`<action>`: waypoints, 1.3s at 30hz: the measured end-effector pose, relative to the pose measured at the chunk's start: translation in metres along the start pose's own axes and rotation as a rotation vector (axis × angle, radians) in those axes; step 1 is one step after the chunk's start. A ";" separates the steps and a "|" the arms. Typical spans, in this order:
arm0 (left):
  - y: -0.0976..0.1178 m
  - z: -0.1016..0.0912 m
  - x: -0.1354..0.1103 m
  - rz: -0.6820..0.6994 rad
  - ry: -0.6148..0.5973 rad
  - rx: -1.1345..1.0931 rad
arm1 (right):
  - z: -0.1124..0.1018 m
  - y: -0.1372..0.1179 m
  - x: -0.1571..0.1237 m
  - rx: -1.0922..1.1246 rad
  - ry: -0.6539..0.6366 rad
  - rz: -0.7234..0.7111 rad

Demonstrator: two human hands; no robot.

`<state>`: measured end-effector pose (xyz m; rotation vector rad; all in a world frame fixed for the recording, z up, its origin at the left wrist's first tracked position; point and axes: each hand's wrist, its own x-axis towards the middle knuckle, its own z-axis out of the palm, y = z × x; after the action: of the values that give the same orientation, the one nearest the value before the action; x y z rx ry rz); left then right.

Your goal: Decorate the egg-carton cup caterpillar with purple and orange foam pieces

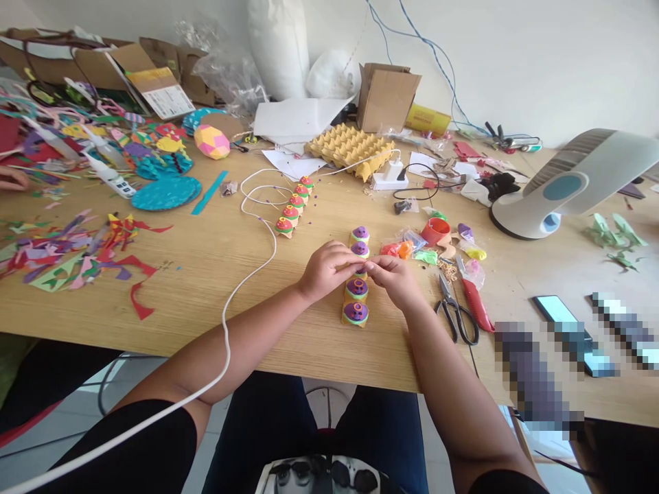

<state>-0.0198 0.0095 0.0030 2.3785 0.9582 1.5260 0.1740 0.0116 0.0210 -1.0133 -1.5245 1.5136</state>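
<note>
My left hand (327, 269) and my right hand (394, 278) meet over a strip of egg-carton cups (356, 298) topped with purple and green paper discs. Both hands have their fingers pinched together at the middle of the strip, on something too small to make out. Two cups show below the hands and two above. A second strip with red and green tops (294, 206) lies further back to the left.
Scissors (456, 309) and a red cutter (476, 302) lie right of my hands. Small bags of coloured bits (412, 248), a red tape roll (435, 231), a fan (566, 185), a yellow egg tray (350, 147), paper scraps (77, 250), a white cable (247, 274) and a phone (571, 333) crowd the table (206, 274).
</note>
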 end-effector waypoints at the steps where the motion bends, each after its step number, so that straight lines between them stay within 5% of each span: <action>1: -0.001 0.000 0.000 0.008 0.006 0.006 | 0.000 0.001 0.000 0.008 -0.008 0.008; 9: -0.003 0.000 -0.001 0.018 0.003 0.017 | -0.002 0.008 0.002 0.050 -0.008 0.045; 20: 0.000 -0.002 -0.002 -0.084 -0.020 -0.002 | -0.001 0.005 0.004 -0.024 0.198 0.000; 39: 0.002 -0.003 0.000 -0.108 -0.001 -0.014 | 0.000 0.000 0.000 -0.066 0.147 -0.022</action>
<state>-0.0219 0.0068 0.0053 2.2782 1.0539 1.4880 0.1739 0.0121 0.0208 -1.1166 -1.4853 1.3504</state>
